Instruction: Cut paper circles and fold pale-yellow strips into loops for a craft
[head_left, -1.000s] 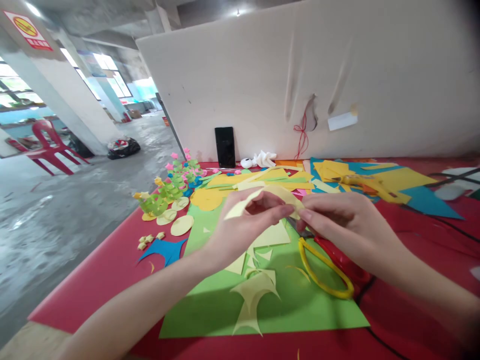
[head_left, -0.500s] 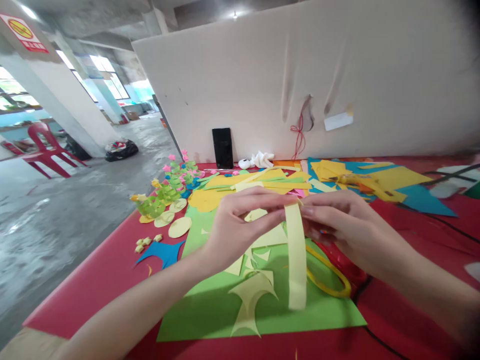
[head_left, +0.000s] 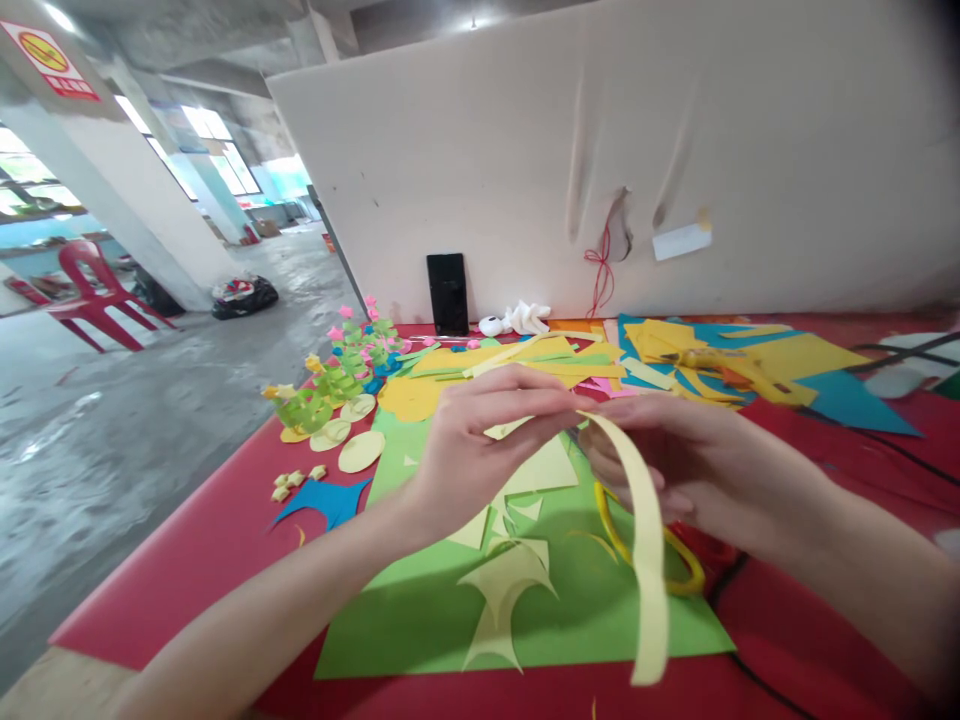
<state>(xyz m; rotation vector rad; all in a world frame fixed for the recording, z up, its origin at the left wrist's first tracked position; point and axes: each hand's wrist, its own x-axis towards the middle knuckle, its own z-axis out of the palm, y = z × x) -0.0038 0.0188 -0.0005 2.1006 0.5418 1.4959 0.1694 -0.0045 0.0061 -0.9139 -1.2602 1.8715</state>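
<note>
A pale yellow paper strip point(head_left: 646, 540) hangs in a curve from between my hands, its loose end low over a green sheet point(head_left: 420, 620). My left hand point(head_left: 487, 430) pinches the strip's upper end between thumb and fingers. Closed at the same end, my right hand point(head_left: 697, 450) meets the left fingertips, and the strip passes in front of its fingers. Just how the right fingers grip is partly hidden. Beneath the right hand lies a yellow loop handle point(head_left: 686, 570), seemingly of scissors, partly covered. Pale yellow paper offcuts point(head_left: 506, 580) lie on the green sheet.
Paper flowers point(head_left: 315, 390), pale yellow discs point(head_left: 361, 452), small folded stars point(head_left: 289, 485) and a blue scrap point(head_left: 326, 503) lie at left. A black phone point(head_left: 448, 295) leans on the back panel. A yellow glue gun point(head_left: 750, 375) and its cable are at right.
The strip's hanging end has swung right and lower, from straight down to a curve across the right hand. My right fingers have shifted around its upper end; the left hand stays nearly still.
</note>
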